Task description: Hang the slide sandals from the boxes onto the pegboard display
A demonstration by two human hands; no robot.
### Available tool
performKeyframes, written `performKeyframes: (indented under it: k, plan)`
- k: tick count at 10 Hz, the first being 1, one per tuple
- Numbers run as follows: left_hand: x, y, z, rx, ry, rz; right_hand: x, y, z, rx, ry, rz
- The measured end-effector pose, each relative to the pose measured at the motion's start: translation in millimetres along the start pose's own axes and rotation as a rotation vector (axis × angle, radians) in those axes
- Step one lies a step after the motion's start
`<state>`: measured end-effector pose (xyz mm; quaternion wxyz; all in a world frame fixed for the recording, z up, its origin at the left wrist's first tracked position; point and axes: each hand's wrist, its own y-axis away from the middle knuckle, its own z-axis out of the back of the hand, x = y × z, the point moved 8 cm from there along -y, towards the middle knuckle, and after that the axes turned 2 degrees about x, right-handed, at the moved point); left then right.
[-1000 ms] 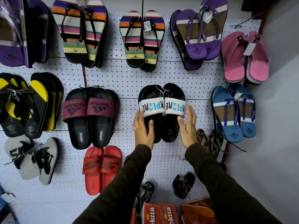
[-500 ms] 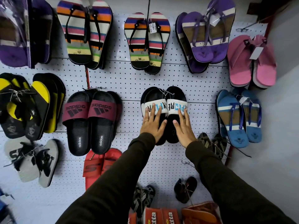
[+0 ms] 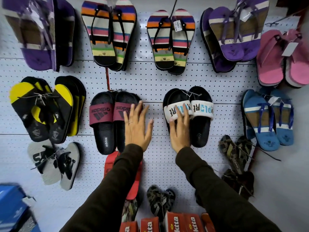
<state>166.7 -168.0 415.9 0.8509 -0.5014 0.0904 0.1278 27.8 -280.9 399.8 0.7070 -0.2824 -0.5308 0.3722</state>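
Observation:
A pair of black slides with white printed straps (image 3: 201, 114) hangs on the white pegboard (image 3: 155, 81) at centre right. My right hand (image 3: 179, 129) lies flat on the left slide of that pair, fingers spread over its strap. My left hand (image 3: 138, 128) is off the pair, open, fingers apart, over bare pegboard beside the black slides with maroon Adidas straps (image 3: 107, 121); its fingertips overlap the right maroon strap. It holds nothing.
Many hung pairs surround the spot: striped flip-flops (image 3: 170, 41) above, blue ones (image 3: 267, 118) right, yellow-black ones (image 3: 43, 108) left, red slides (image 3: 110, 164) below my left sleeve. Red shoe boxes (image 3: 170, 223) stand at the bottom, a blue box (image 3: 11, 206) at lower left.
My left hand has left the white-strapped slides and moved left toward the maroon Adidas pair. My right hand has shifted onto the left slide's strap. The pair stays hanging.

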Motion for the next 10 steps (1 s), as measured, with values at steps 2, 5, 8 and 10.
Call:
performKeyframes:
  k: [2, 5, 8, 10]
  plan:
    - [99.9, 10.4, 52.9, -0.034, -0.119, 0.114, 67.0, 11.0, -96.5, 0.253, 0.051, 0.157]
    - [163.1, 22.5, 39.1, 0.19, -0.106, 0.104, 68.2, 31.5, -166.8, 0.423, 0.208, 0.171]
    - [175.0, 12.7, 25.5, 0.332, -0.111, 0.074, 61.0, 25.6, -179.8, 0.476, 0.258, 0.081]
    - [163.5, 11.3, 37.1, 0.3, -0.093, 0.136, 88.0, 15.4, -142.6, 0.545, 0.197, 0.06]
